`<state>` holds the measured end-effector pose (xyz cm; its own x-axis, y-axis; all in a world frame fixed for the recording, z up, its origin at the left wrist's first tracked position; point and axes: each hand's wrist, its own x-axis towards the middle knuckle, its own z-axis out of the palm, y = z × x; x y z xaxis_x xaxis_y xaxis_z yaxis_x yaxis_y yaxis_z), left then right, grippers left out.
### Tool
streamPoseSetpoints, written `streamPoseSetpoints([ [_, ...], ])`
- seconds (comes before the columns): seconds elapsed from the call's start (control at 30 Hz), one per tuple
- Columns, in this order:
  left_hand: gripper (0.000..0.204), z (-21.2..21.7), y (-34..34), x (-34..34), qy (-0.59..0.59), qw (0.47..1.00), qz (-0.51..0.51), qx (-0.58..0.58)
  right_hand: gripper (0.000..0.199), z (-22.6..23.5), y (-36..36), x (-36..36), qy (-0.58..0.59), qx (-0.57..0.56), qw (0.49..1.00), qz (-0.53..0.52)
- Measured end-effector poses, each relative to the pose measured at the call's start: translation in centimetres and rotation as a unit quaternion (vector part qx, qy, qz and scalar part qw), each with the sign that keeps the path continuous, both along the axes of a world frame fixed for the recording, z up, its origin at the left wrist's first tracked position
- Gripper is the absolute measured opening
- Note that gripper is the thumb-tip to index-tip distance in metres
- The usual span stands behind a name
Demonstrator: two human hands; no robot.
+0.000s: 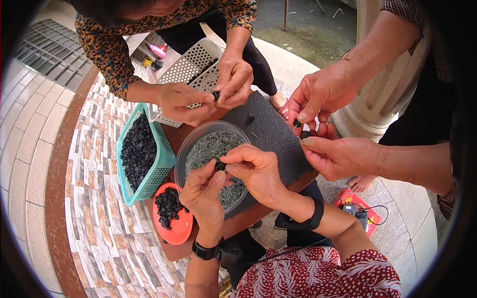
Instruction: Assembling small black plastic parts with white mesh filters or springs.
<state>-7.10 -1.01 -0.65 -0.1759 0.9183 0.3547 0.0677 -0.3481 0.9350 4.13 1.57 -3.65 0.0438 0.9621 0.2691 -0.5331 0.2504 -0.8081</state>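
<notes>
Both my hands meet over a clear round tub (181, 145) filled with small greyish screws or pins (209, 148). A small black part (220, 166), knob-like in shape, is pinched between them. My left hand (204, 196) grips it from the left with thumb and fingertips. From the right, the thumb and forefinger of my right hand (258, 174) close on the same part. Its fine details are too small to make out. Beside my left wrist, a red-orange dish (171, 235) holds a heap of black parts (169, 204).
A turquoise basket (166, 161) of black pieces stands left of the tub, with a white perforated basket (171, 74) behind. Across the table (271, 131), a co-worker's hands (198, 99) hold a black part. Another co-worker's hands (343, 149) work at the right. A red tray (350, 196) sits below.
</notes>
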Motion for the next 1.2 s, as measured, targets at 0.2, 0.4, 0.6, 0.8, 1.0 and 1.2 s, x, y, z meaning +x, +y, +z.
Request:
streamPoseSetpoints([
  [0.2,0.025,0.6,-0.6,0.6,-0.057,0.998,0.013,-0.037,0.017,-0.6,-0.7,-0.9,-0.058,0.03,0.997,-0.04],
  [0.4,0.025,0.7,-1.0,0.7,-0.084,0.992,0.011,-0.098,0.016,-1.0,-0.8,-1.2,-0.118,0.082,0.984,-0.101],
  [0.6,0.026,0.1,-1.3,-0.7,-0.045,0.997,0.006,-0.063,0.016,-0.5,-1.9,-1.3,-0.073,0.034,0.997,0.005],
  [0.8,0.027,0.4,-1.0,-1.5,-0.171,0.976,-0.077,-0.113,0.013,0.8,-2.1,0.4,0.024,-0.036,0.995,0.089],
  [1.0,0.035,1.7,-2.1,-1.5,-0.294,0.924,-0.173,-0.173,0.014,1.4,-2.9,2.1,0.062,-0.05,0.996,0.052],
  [1.2,0.034,1.8,-2.6,-1.7,-0.313,0.916,-0.197,-0.155,0.015,1.3,-3.5,2.1,0.019,-0.035,0.997,0.068],
])
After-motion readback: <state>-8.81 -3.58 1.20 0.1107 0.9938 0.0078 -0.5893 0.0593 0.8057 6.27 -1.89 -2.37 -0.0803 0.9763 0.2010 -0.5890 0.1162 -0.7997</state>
